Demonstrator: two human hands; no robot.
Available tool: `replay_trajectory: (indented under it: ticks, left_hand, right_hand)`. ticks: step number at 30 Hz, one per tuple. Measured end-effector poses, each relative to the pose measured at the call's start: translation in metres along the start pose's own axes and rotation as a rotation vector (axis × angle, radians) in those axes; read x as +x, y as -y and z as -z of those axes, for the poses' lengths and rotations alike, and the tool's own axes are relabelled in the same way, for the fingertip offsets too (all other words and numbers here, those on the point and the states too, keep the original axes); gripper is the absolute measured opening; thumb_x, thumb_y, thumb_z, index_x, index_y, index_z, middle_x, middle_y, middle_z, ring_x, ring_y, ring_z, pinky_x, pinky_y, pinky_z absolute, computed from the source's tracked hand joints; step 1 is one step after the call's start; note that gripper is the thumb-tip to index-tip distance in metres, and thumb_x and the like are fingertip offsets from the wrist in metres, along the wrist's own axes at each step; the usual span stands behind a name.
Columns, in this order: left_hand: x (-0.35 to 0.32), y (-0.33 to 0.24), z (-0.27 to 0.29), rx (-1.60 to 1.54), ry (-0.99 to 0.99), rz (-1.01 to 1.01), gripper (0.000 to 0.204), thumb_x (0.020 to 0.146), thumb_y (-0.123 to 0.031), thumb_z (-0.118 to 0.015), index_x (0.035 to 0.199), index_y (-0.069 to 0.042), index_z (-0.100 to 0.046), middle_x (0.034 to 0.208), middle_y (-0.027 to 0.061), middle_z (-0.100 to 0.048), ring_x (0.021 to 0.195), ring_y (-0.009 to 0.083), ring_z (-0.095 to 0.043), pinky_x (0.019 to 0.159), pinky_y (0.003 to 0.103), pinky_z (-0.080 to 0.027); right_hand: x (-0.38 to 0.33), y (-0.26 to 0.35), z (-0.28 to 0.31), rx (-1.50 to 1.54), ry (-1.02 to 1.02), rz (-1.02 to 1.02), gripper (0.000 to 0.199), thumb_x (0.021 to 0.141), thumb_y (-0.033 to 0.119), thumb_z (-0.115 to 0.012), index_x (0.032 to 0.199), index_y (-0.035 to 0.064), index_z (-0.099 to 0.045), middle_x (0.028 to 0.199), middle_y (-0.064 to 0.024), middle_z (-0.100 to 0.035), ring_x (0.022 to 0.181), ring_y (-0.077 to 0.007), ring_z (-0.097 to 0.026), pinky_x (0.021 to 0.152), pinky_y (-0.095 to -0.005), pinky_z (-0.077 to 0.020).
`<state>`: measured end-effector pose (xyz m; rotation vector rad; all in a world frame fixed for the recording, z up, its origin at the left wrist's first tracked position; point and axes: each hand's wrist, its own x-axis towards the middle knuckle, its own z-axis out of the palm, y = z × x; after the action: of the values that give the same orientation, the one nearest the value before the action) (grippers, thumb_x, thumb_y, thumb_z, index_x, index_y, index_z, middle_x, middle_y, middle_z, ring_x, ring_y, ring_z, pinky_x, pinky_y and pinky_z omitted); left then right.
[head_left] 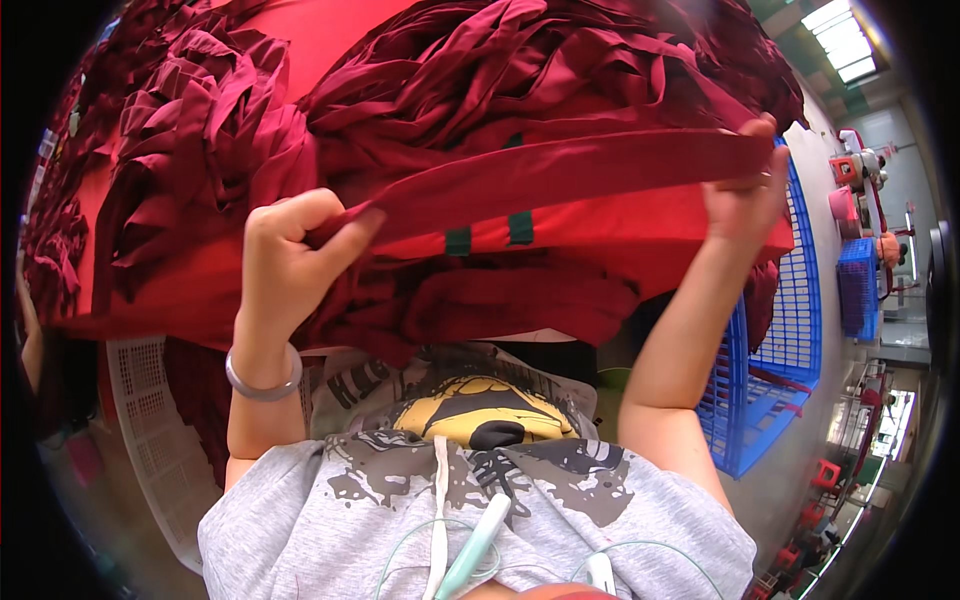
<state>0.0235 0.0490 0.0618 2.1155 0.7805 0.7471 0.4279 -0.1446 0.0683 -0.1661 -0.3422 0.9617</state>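
Observation:
My left hand [290, 265] pinches one end of a long dark red fabric strip [560, 170]. My right hand [745, 190] grips its other end, so the strip is stretched flat between them. Under the strip lies a brighter red cloth piece with two small green tabs [490, 232]. Behind both hands rises a big heap of dark red strips [520, 70]. A silver bangle [262, 385] sits on my left wrist.
A blue plastic crate [775, 340] stands at my right, a white plastic crate [150, 420] at my lower left. More dark red fabric is piled at the far left [190, 130]. Machines and a second blue basket [858, 285] stand at the right.

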Motion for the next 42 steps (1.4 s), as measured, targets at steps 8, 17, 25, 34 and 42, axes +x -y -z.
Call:
replay_trajectory:
  ticks: [8, 17, 25, 34, 42]
  left_hand:
    - [-0.001, 0.020, 0.031, -0.238, 0.104, -0.252, 0.009, 0.084, -0.003, -0.070, 0.092, 0.001, -0.068, 0.087, 0.0024, -0.058, 0.078, 0.0108, -0.053, 0.069, 0.023, -0.040]
    - [-0.007, -0.007, -0.001, 0.705, -0.190, -0.193, 0.015, 0.073, -0.014, -0.070, 0.071, -0.005, -0.059, 0.091, 0.0021, -0.058, 0.084, 0.0196, -0.055, 0.083, 0.037, -0.034]
    - [-0.005, -0.005, -0.021, 1.069, -0.181, -0.067, 0.015, 0.074, -0.020, -0.074, 0.078, -0.013, -0.061, 0.112, -0.0053, -0.055, 0.119, 0.0208, -0.046, 0.101, 0.059, -0.026]
    - [-0.010, -0.011, -0.025, 1.203, -0.296, -0.087, 0.037, 0.078, -0.017, -0.073, 0.112, -0.029, -0.066, 0.135, -0.0064, -0.052, 0.131, 0.0216, -0.041, 0.108, 0.059, -0.022]
    - [-0.035, -0.019, -0.068, 0.527, 0.198, -0.243, 0.044, 0.086, -0.018, -0.068, 0.128, -0.004, -0.060, 0.135, 0.0135, -0.056, 0.121, 0.0332, -0.055, 0.106, 0.050, -0.036]
  right_hand:
    - [-0.011, 0.197, 0.072, -0.354, -0.320, 0.245, 0.027, 0.099, 0.025, -0.054, 0.116, 0.0074, -0.067, 0.097, -0.0015, -0.071, 0.073, -0.0149, -0.059, 0.078, -0.0368, -0.0501]
    - [-0.006, 0.315, 0.127, -0.734, -0.875, 0.319, 0.016, 0.093, 0.012, -0.053, 0.098, 0.0066, -0.067, 0.105, -0.0085, -0.073, 0.074, -0.0178, -0.069, 0.067, -0.0363, -0.0555]
    - [0.002, 0.270, 0.149, -1.413, -1.267, 0.448, 0.023, 0.074, 0.019, -0.080, 0.079, 0.0114, -0.059, 0.054, 0.0034, -0.049, 0.043, -0.0118, -0.049, 0.037, -0.0271, -0.0321]
    - [-0.009, 0.284, 0.144, -1.881, -1.730, 0.584, 0.056, 0.069, 0.036, -0.085, 0.100, -0.0052, -0.061, 0.092, -0.0180, -0.066, 0.082, -0.0298, -0.061, 0.066, -0.0388, -0.0503]
    - [0.009, 0.244, 0.129, -2.268, -1.417, -0.046, 0.049, 0.073, 0.047, -0.070, 0.074, -0.0029, -0.071, 0.084, -0.0178, -0.071, 0.083, -0.0282, -0.070, 0.082, -0.0398, -0.0521]
